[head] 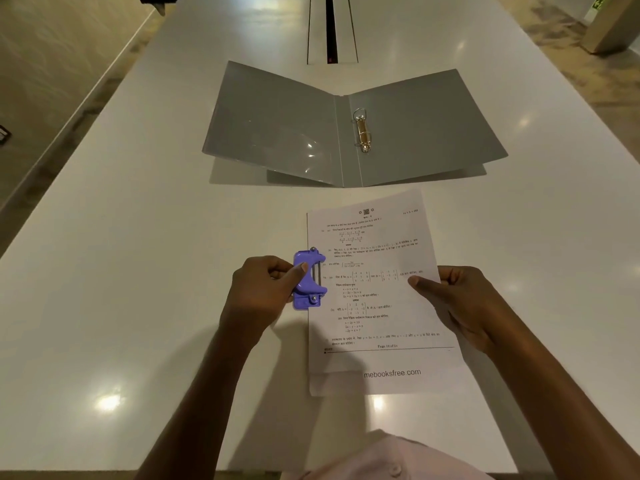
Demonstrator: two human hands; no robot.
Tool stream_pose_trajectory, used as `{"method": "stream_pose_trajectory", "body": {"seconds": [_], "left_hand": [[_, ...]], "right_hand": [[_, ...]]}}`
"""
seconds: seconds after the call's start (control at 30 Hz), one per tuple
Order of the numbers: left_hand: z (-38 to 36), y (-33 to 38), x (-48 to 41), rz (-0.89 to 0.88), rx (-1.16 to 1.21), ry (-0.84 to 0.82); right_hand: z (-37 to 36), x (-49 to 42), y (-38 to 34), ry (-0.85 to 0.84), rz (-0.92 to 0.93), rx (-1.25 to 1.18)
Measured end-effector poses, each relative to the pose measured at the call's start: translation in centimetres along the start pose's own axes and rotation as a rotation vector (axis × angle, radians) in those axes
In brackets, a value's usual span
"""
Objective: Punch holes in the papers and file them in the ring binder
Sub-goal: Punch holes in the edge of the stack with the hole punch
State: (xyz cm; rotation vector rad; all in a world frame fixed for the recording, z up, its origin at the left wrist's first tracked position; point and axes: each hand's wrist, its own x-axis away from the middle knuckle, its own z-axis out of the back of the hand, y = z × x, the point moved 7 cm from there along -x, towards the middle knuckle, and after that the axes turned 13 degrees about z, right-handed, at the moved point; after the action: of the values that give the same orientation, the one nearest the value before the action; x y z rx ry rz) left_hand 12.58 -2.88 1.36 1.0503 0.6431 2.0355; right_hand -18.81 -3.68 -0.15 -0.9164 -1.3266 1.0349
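A printed sheet of paper (377,327) is held just above the white table in front of me. My left hand (263,292) grips a purple hole punch (308,280) that sits over the paper's left edge, about halfway along it. My right hand (453,299) pinches the paper's right edge, thumb on top. Beyond the paper, a grey ring binder (284,126) lies open, its metal rings (362,131) standing shut next to the spine with no sheets on them.
The white table (145,271) stretches far ahead, with a cable channel (330,29) running down its middle behind the binder. Floor shows past the left and right table edges. A pink garment (391,459) fills the bottom of the view.
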Motion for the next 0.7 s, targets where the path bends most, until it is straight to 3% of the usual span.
{"method": "stream_pose_trajectory", "body": {"seconds": [0.7], "left_hand": [[0.0, 0.1, 0.1, 0.022, -0.011, -0.012]], "right_hand": [[-0.2, -1.3, 0.1, 0.007, -0.001, -0.038]]}}
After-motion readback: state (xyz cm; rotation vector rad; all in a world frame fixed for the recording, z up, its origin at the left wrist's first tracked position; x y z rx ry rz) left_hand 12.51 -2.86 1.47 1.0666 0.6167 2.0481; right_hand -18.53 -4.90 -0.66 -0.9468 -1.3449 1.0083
